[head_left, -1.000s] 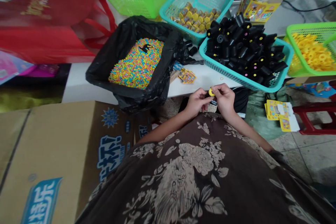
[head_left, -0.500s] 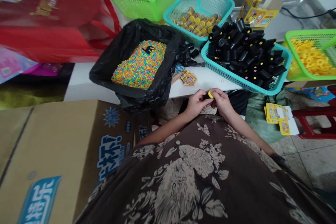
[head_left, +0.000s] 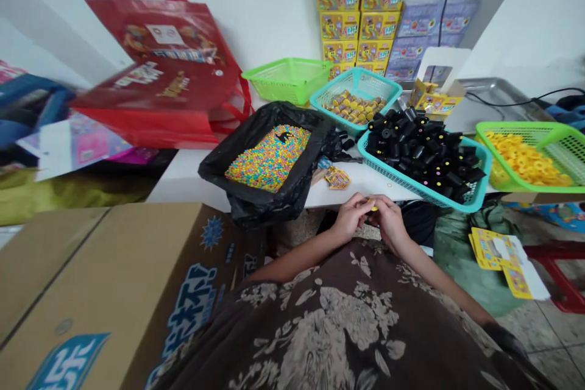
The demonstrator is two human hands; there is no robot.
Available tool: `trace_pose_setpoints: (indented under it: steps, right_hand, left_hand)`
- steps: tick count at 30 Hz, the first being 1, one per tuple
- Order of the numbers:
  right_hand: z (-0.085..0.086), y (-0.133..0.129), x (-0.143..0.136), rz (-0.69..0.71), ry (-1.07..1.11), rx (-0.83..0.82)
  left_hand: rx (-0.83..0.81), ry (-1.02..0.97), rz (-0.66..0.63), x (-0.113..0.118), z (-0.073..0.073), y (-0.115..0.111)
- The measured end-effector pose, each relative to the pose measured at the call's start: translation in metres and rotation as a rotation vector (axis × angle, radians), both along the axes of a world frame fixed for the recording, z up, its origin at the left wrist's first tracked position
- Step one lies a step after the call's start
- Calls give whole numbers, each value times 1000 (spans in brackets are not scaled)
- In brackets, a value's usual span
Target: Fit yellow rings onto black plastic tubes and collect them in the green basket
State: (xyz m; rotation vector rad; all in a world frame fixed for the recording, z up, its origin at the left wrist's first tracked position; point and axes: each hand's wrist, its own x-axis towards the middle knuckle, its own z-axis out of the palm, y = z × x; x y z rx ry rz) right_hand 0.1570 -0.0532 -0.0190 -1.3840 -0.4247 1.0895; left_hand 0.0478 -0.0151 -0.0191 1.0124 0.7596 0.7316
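The bare left hand point(head_left: 350, 219) and bare right hand point(head_left: 388, 219) meet just before the white flat-topped table point(head_left: 368, 179), fingertips together, pinching a small, bright yellow, plastic-looking piece point(head_left: 375, 208), mostly hidden, only a thin sliver showing between them

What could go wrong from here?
The small yellow piece is largely hidden between the left hand and right hand, held in front of the table, so a slip might let it fall below. Black pieces heap above the rim of the nearer teal basket; a bump could tumble some. The tiny coloured balls lie uncovered in the black bag, so a knock might scatter them.
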Motion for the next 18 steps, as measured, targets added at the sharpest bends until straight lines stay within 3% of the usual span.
trace_pose_setpoints:
  steps: [6, 12, 18]
  right_hand:
    - [-1, 1, -4, -78, 14, 50]
    - [-1, -4, 2, 62, 17, 54]
    - [-2, -3, 2, 65, -44, 117]
  left_hand:
    - [-48, -27, 95, 6, -5, -5]
    - [-84, 2, 97, 2, -4, 2]
    - [-106, 13, 117, 3, -2, 2]
